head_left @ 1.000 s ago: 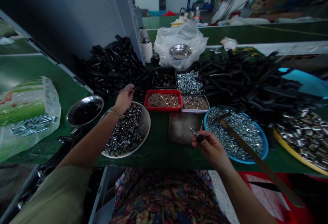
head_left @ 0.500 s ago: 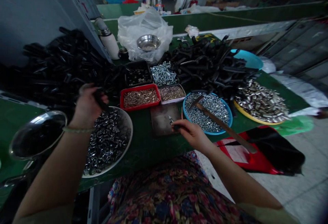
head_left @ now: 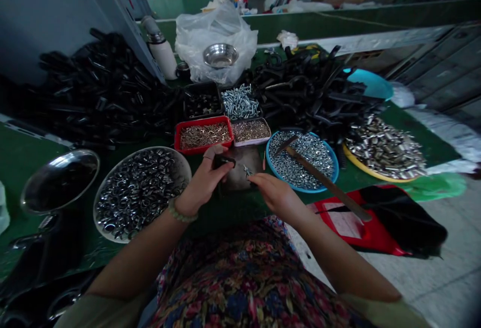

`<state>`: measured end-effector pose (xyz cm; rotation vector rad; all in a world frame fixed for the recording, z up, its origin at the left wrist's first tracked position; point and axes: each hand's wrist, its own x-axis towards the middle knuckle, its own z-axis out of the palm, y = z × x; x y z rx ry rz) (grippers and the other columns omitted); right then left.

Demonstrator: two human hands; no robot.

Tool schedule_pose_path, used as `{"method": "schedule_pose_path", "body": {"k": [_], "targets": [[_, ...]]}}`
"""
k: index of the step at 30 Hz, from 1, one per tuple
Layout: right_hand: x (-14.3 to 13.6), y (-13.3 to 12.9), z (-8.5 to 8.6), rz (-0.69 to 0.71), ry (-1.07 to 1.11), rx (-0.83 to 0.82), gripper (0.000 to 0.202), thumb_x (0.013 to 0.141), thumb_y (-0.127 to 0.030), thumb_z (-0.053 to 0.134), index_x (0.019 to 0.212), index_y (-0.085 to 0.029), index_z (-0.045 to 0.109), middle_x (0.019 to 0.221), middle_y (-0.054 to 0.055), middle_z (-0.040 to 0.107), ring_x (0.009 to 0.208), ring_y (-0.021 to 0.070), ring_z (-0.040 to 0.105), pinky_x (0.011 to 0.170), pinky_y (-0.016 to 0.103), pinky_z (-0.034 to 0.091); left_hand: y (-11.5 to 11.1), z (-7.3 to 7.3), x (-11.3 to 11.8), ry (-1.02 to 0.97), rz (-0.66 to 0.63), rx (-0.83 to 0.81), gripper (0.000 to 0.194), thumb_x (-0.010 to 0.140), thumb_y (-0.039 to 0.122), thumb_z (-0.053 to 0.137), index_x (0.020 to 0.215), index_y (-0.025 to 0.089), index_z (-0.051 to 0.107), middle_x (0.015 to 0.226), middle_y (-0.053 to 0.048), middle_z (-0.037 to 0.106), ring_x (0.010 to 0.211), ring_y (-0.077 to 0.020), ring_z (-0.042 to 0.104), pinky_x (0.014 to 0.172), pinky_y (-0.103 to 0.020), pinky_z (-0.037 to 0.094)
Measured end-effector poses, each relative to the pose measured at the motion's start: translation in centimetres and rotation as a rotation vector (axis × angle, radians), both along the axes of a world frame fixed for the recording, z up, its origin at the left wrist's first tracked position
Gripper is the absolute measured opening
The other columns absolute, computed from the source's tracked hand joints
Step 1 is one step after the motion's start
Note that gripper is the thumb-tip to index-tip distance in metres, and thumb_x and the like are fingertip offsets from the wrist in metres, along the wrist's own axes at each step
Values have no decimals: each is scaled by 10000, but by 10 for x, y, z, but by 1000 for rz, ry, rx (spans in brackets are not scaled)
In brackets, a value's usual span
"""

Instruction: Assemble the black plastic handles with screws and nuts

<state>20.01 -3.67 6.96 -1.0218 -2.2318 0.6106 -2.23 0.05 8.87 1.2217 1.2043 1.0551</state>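
My left hand (head_left: 205, 180) is closed on a black handle-like part (head_left: 224, 159), its end pointing right over a dark metal plate (head_left: 246, 160). In my right hand (head_left: 272, 190), finger and thumb pinch a small metal fitting (head_left: 247, 172) whose shiny tip points up and left. The two held parts are a short way apart. Behind the plate stand a red tray (head_left: 205, 149) of thin copper-coloured pins and a white tray (head_left: 252, 141) of tiny metal pieces. A wooden-handled hammer (head_left: 319, 178) lies across a blue basin (head_left: 301, 189) of small metal nuts.
A white basin (head_left: 98, 220) of shiny dark rings stands left, beside a steel bowl (head_left: 28, 203). Piles of black parts (head_left: 108, 87) and dark curved parts (head_left: 311, 92) rise behind. A yellow basin (head_left: 379, 174) of metal sleeves and a red-black bag (head_left: 398, 223) are right.
My left hand has come from the black pile at left to the metal plate, bringing the black part near my right hand. My right hand stays nearly in place with the fitting.
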Motion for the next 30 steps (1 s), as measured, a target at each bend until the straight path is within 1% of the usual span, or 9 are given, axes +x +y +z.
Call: {"method": "schedule_pose_path", "body": {"k": [3,7,10,14,16,20,22,26,30], "targets": [[-7,-3,1,-29,87,-31,443,861,-69,437,1240,-247,584,1203,102,639,1133,227,598,963,413,503,-11,4,22,-323,-35,-226,404,741,277,710,1070,220,481,810,34,530,574,-68,473,481,-182,394],[-16,-10,-4,-70,396,-260,329,907,-148,456,1190,-261,581,1059,57,682,943,180,678,855,356,555,-17,6,35,-432,-55,-291,416,713,263,741,1041,205,492,724,48,518,567,-65,475,468,-160,364],[-13,-14,-10,-43,509,-389,291,928,-188,447,1185,-255,569,983,38,689,835,149,693,784,321,570,-18,4,29,-380,-137,-278,412,720,273,742,1052,196,512,737,37,535,579,-69,488,473,-165,358],[-2,-13,-11,114,329,-362,271,887,-177,517,1129,-246,617,1098,67,680,1071,191,631,963,386,491,-22,-4,17,-206,-267,-225,407,745,296,730,1082,201,525,806,30,534,583,-55,462,502,-175,371],[0,-12,-9,131,436,-502,244,909,-203,506,1139,-245,578,1045,54,688,972,170,669,897,374,528,-26,-6,14,-145,-313,-182,424,770,299,705,1134,223,502,872,18,545,620,-61,486,541,-182,397],[-6,-11,-7,225,840,-910,270,886,-322,605,1100,-238,463,870,-6,694,731,128,700,671,298,587,-32,-5,12,-86,-331,-35,580,685,229,771,1169,242,452,1139,-36,529,929,-142,575,793,-266,477],[-9,-12,-7,254,898,-999,280,851,-341,659,1027,-217,480,845,-10,702,712,122,701,651,282,589,-33,-2,12,-54,-353,11,599,666,225,787,1159,241,447,1140,-39,537,1003,-176,575,875,-310,466],[-10,-18,-6,194,904,-979,237,836,-331,681,971,-183,554,814,-7,712,676,118,704,648,282,591,-34,1,10,-33,-449,20,553,748,269,730,1200,249,412,1058,-34,583,984,-188,596,910,-348,454],[-6,-22,1,107,801,-872,197,851,-304,653,997,-179,607,798,0,709,702,127,712,672,279,582,-38,4,8,84,-447,112,442,809,263,665,1185,244,434,1090,-41,567,1047,-197,560,955,-347,419]]}}
